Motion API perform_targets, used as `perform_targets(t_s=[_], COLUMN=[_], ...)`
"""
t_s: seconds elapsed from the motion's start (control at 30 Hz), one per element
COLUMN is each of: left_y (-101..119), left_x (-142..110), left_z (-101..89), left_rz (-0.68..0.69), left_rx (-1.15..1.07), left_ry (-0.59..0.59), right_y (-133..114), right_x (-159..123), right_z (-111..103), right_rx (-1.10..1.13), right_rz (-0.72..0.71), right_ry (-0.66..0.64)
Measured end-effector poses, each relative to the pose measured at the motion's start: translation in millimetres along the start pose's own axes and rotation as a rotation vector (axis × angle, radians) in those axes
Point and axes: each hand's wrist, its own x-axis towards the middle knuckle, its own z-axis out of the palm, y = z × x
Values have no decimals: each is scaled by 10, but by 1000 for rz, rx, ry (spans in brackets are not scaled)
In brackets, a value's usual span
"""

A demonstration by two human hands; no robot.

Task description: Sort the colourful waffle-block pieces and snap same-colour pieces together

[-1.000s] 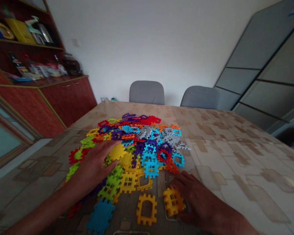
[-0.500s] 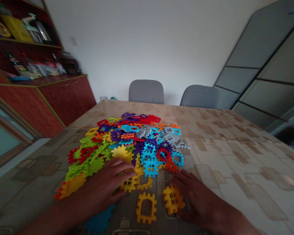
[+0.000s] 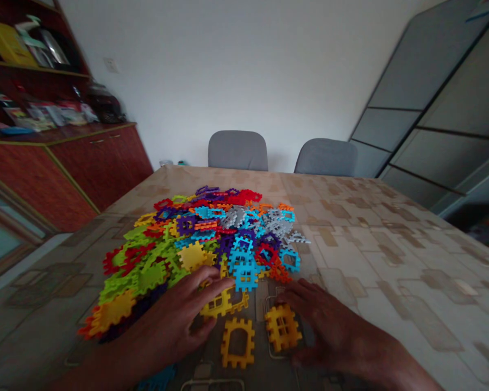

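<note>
My left hand [image 3: 189,304] is held over the near edge of a heap of toothed plastic building plates, its fingers apart and holding nothing. Just past its fingertips lie a yellow window plate [image 3: 217,306] and a light blue window plate [image 3: 246,277]. My right hand [image 3: 320,320] rests at the right, fingers spread around the far and right sides of an orange-yellow window plate [image 3: 282,328] without gripping it. Between the hands, a yellow plate with an arched opening [image 3: 250,344] lies flat by itself. A blue plate [image 3: 158,378] is partly hidden under my left forearm.
Red, green, purple, grey and orange plates fill the heap, including a flat green plate [image 3: 151,278]. A patterned cloth covers the table [image 3: 375,255]. Two grey chairs [image 3: 237,150] stand behind it, and a red-brown cabinet [image 3: 101,168] is at the left.
The view has turned slightly right, so everything sits further left. My left fingers have shifted a little right over the yellow plates. My right fingers have spread away from the orange-yellow window plate.
</note>
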Motion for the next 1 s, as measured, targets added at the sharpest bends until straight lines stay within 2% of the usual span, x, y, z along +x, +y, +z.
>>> perform_targets(t_s=[0.13, 0.27, 0.37, 0.47, 0.6, 0.67, 0.73, 0.87, 0.93, 1.0], left_y=[148, 322, 438, 559, 684, 656, 538, 172, 45, -4], left_x=[-18, 38, 134, 244, 369, 400, 397, 282, 205, 154], left_z=[54, 85, 79, 90, 84, 33, -35, -64, 6, 95], left_rz=[-31, -32, -8, 66, 150, 167, 137, 14, -19, -30], left_rx=[14, 49, 52, 48, 20, -4, -41, -69, -51, -30], left_ry=[65, 139, 192, 220, 259, 258, 238, 74, -29, -76], right_y=[89, 9, -107, -181, -179, -149, -112, -41, -18, -7], right_x=[-11, 27, 50, 82, 140, 140, 102, -40, -94, -115], right_z=[38, 39, 45, 100, 185, 170, 99, -109, -168, -176], right_rx=[-6, 37, 221, 436, 668, 770, 805, 637, 538, 440], right_rz=[-22, -96, -162, -190, -113, -101, -106, -52, -30, -30], right_ry=[87, 252, 404, 460, 440, 404, 352, 210, 136, 110])
